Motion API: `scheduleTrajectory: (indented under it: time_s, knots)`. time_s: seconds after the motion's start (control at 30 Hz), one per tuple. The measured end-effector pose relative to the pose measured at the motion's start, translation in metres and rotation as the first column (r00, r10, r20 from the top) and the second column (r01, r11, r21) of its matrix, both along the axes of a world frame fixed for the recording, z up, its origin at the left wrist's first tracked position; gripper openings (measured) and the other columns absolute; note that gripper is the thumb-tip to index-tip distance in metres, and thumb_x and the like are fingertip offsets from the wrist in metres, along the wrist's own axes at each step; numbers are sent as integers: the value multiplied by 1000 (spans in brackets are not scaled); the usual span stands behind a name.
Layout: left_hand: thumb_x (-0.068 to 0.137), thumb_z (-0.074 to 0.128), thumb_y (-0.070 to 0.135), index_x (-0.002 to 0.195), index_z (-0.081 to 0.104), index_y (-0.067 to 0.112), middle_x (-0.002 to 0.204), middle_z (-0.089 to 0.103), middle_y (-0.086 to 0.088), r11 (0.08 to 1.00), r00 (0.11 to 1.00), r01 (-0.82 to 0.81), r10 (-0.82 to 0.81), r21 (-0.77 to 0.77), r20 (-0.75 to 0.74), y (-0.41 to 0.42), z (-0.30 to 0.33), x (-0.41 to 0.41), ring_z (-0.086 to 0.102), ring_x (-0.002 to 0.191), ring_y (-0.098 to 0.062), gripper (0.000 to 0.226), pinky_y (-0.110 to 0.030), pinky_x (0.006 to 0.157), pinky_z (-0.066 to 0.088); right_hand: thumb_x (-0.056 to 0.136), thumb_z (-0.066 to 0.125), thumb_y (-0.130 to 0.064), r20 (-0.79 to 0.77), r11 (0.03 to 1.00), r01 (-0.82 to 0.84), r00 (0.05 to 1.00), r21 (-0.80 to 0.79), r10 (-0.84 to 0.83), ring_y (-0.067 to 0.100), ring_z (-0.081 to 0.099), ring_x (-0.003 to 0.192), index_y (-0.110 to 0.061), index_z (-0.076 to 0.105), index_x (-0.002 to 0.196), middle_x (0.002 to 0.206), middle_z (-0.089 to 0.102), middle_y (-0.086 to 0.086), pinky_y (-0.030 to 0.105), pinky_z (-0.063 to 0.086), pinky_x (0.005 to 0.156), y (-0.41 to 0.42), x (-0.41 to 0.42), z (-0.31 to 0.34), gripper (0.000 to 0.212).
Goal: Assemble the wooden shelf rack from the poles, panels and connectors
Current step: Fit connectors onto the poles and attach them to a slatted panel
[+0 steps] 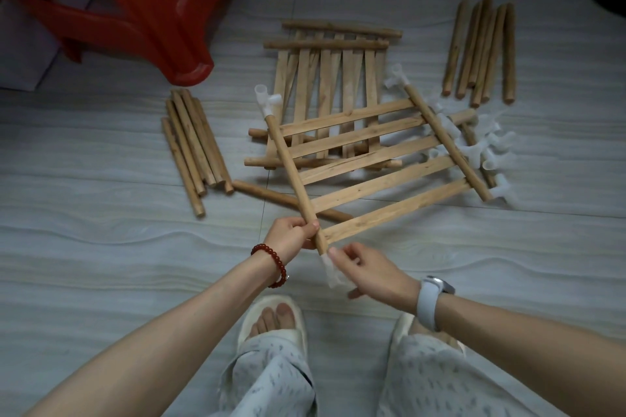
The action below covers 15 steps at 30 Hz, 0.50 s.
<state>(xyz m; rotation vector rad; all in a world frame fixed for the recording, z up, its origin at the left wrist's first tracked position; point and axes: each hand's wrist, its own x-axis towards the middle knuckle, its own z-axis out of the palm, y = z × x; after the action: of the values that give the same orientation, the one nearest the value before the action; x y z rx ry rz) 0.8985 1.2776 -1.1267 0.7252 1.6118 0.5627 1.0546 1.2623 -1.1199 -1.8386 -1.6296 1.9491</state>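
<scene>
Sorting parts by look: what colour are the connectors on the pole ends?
Translucent white connectors, clearest in the head view.

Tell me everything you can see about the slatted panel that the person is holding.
The slatted panel looks like light bare wood: flat slats fixed across two round poles. It is lifted and tilted above other parts on the floor. The left hand grips the near pole close to its lower end, where the right hand holds a translucent white connector. Another connector caps that pole's far end, and one caps the far pole's top end.
</scene>
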Motion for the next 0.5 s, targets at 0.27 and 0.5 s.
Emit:
scheduleTrajectory:
  time_s: [0.27,0.5]
  knots:
    - [95,48,14,85,62,7,74,64,-2,999,996,34,-35,-6,-87,-2,-1,-6,61,72,-11,19,-12,62,43,91,50,-49,229,786,-517,856,339,464,23,53,81,-15,52,88,87,59,4,31,32,63,0,-5,-2,34]
    - [96,46,20,97,62,7,98,65,-15,999,945,-40,28,-31,-326,7,-12,-40,59,93,-29,20,-35,85,46,93,50,-41,189,818,-411,912,402,365,19,59,105,-13,55,126,119,62,4,30,47,87,35,27,0,43]
